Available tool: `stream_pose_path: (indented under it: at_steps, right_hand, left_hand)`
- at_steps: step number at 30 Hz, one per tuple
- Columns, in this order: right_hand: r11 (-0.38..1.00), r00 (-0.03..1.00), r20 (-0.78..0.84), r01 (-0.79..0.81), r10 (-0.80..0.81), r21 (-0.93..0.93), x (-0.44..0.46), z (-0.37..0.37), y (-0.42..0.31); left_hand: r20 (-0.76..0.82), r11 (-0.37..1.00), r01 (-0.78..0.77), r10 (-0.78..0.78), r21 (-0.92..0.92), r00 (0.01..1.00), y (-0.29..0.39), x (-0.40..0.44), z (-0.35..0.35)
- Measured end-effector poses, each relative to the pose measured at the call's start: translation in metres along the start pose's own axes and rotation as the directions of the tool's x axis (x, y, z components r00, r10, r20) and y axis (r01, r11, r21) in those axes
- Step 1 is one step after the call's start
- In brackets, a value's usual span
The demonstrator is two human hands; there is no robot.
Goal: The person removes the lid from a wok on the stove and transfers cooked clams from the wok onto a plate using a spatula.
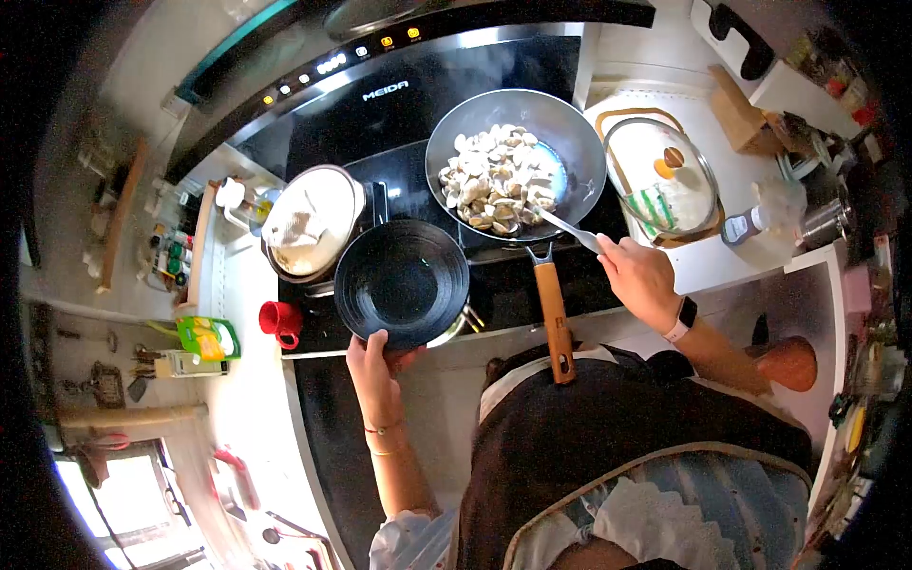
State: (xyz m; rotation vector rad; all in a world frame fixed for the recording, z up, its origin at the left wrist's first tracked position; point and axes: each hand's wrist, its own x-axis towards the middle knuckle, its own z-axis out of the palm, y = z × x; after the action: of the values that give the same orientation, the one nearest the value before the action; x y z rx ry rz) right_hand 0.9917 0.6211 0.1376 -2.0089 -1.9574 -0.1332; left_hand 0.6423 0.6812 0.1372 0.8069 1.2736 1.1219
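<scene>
A grey wok (pixel 581 190) with a wooden handle (pixel 553 318) sits on the black stove, with a heap of clams (pixel 494 180) in its left and lower part and some liquid at the right. My right hand (pixel 638 275) is closed on the handle of a grey spatula (pixel 570 228), whose far end meets the clams near the wok's lower rim. Left of the wok, my left hand (pixel 375 366) grips the lower rim of a black ridged bowl (pixel 402 283), thumb on the rim. The bowl looks empty and is tilted towards the camera.
A lidded pot (pixel 313 223) stands behind the bowl at the left. A red mug (pixel 280 323) is on the left counter, near a green packet (pixel 207 338). On the right counter lie a glass lid (pixel 698 171) and a bottle (pixel 744 226).
</scene>
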Motion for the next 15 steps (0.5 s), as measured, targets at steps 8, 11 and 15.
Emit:
stream_pose_path:
  at_steps: [8, 11, 15]
  right_hand:
    - [0.993, 0.997, 0.027, 0.069, -0.067, -0.096, 0.01, -0.014, -0.006]
    - [0.985, 0.994, 0.074, 0.086, -0.075, -0.15, 0.019, -0.021, -0.01]
    - [0.99, 0.992, 0.106, 0.086, -0.073, -0.116, 0.026, -0.03, -0.012]
  left_hand:
    - [0.024, 0.998, -0.02, 0.021, -0.056, 0.999, -0.005, 0.027, 0.002]
    - [0.043, 0.996, -0.002, 0.006, -0.092, 0.999, -0.009, 0.031, -0.001]
    - [0.036, 0.995, -0.004, 0.007, -0.1, 0.999, -0.012, 0.031, -0.004]
